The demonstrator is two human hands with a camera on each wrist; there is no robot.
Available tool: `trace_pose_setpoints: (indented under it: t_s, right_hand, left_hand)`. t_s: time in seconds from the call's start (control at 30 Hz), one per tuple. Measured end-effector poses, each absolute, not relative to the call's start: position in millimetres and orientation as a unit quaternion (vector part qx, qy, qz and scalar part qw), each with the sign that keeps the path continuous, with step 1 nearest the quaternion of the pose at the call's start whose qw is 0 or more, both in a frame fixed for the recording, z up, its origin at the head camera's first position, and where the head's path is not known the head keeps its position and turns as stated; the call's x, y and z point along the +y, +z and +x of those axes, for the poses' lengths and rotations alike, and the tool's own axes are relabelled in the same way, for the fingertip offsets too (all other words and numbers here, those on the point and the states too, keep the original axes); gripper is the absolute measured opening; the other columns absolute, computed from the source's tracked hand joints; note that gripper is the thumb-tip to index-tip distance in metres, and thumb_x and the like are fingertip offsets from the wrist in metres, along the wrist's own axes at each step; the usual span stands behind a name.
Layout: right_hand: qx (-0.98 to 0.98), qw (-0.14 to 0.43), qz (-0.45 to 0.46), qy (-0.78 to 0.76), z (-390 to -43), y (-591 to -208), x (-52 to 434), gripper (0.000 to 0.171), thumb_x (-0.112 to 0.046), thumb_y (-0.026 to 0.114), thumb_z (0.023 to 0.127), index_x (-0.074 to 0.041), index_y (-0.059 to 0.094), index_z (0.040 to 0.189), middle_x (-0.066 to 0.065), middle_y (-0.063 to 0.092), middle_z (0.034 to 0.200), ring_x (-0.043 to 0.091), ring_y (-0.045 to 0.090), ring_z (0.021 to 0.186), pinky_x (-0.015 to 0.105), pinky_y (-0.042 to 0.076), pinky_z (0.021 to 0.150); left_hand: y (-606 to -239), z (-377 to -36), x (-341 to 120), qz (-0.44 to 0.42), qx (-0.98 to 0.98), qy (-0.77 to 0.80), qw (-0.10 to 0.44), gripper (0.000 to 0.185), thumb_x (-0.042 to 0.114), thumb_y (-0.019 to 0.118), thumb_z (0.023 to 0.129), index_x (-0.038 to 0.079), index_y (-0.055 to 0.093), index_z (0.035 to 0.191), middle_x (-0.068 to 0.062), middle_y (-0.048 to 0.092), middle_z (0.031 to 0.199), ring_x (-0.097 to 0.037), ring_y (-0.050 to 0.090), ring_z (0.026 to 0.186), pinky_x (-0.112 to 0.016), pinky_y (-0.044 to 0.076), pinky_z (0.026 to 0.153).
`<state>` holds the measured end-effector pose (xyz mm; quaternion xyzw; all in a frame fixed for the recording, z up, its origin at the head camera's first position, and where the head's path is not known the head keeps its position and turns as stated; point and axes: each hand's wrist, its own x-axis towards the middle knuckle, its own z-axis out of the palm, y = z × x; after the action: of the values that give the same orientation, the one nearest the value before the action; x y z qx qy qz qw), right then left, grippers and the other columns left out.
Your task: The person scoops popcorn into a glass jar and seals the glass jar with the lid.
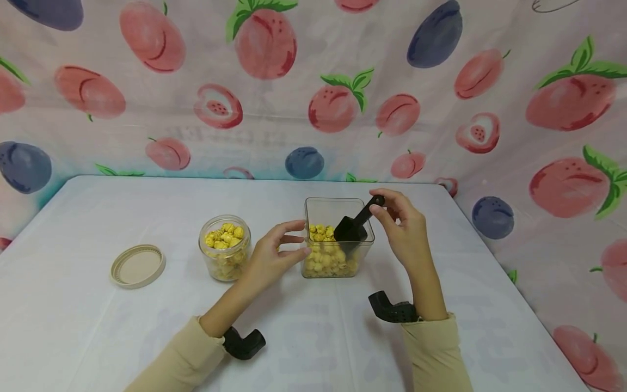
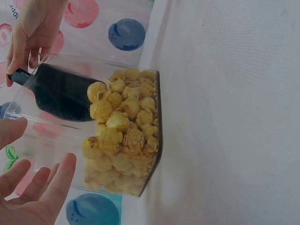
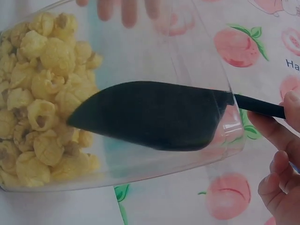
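A clear square container (image 1: 315, 209) stands mid-table, about half full of yellow popcorn (image 1: 327, 260). My right hand (image 1: 381, 206) pinches the handle of a black scoop (image 1: 351, 227), whose blade is tilted down inside the container just above the popcorn (image 3: 42, 103). The scoop (image 3: 150, 115) looks empty. My left hand (image 1: 294, 238) hovers at the container's left side with fingers spread and relaxed; I cannot tell whether they touch the wall. In the left wrist view the left hand (image 2: 33, 187) sits beside the container (image 2: 70, 136), with the scoop (image 2: 61, 93) behind the clear wall.
A round glass jar (image 1: 225, 247) of popcorn stands just left of my left hand. Its beige lid (image 1: 138, 265) lies flat farther left. A white cloth (image 1: 73, 326) covers the table, and a fruit-print backdrop (image 1: 313, 81) closes off the back and right sides.
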<state>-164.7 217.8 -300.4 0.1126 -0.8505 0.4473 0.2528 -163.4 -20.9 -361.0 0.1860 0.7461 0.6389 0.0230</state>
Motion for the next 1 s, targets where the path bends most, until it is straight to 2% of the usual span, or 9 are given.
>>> trace_pose_setpoints:
  t_s: [0.17,0.5,0.73,0.8,1.0]
  right_hand:
    - [-0.848,0.247,0.112,0.455,-166,-302,218,0.027,-0.014,0.062,0.090,-0.009,0.063,0.117,0.006,0.056,0.085,0.009,0.044,0.071,0.018,0.036,0.060]
    - [-0.873,0.196,0.120,0.431,-171,-313,213,0.027,-0.020,0.063,0.089,-0.009,0.062,0.114,0.008,0.053,0.072,0.015,0.042,0.065,0.023,0.034,0.054]
    - [-0.852,0.206,0.087,0.474,-168,-310,217,0.026,-0.017,0.063,0.089,-0.007,0.062,0.112,0.015,0.063,0.081,0.010,0.045,0.069,0.023,0.034,0.056]
    - [-0.841,0.199,0.085,0.495,-168,-310,219,0.025,-0.016,0.063,0.089,-0.005,0.062,0.112,0.010,0.064,0.080,0.009,0.045,0.069,0.023,0.034,0.057]
    - [-0.825,0.166,0.093,0.532,-170,-313,220,0.027,-0.015,0.064,0.089,-0.003,0.061,0.112,-0.015,0.062,0.078,0.009,0.047,0.072,0.021,0.035,0.060]
  left_hand:
    - [-362,-164,-21,0.188,0.742,0.643,0.021,0.051,0.011,0.069,0.084,0.011,0.050,0.131,-0.007,0.049,0.135,-0.026,0.058,0.111,-0.032,0.054,0.086]
    - [-361,-164,-21,0.188,0.744,0.641,0.021,0.050,0.011,0.068,0.085,0.010,0.050,0.131,-0.007,0.049,0.135,-0.026,0.059,0.111,-0.031,0.054,0.085]
    - [-361,-162,-20,0.188,0.740,0.645,0.025,0.050,0.012,0.068,0.085,0.011,0.050,0.131,-0.008,0.050,0.133,-0.027,0.058,0.111,-0.031,0.054,0.085]
    - [-362,-162,-19,0.188,0.739,0.647,0.027,0.050,0.012,0.067,0.085,0.011,0.050,0.131,-0.008,0.050,0.133,-0.027,0.058,0.111,-0.031,0.054,0.085]
    - [-362,-160,-18,0.184,0.738,0.648,0.023,0.050,0.011,0.068,0.085,0.010,0.050,0.131,-0.008,0.049,0.135,-0.027,0.058,0.111,-0.030,0.054,0.085]
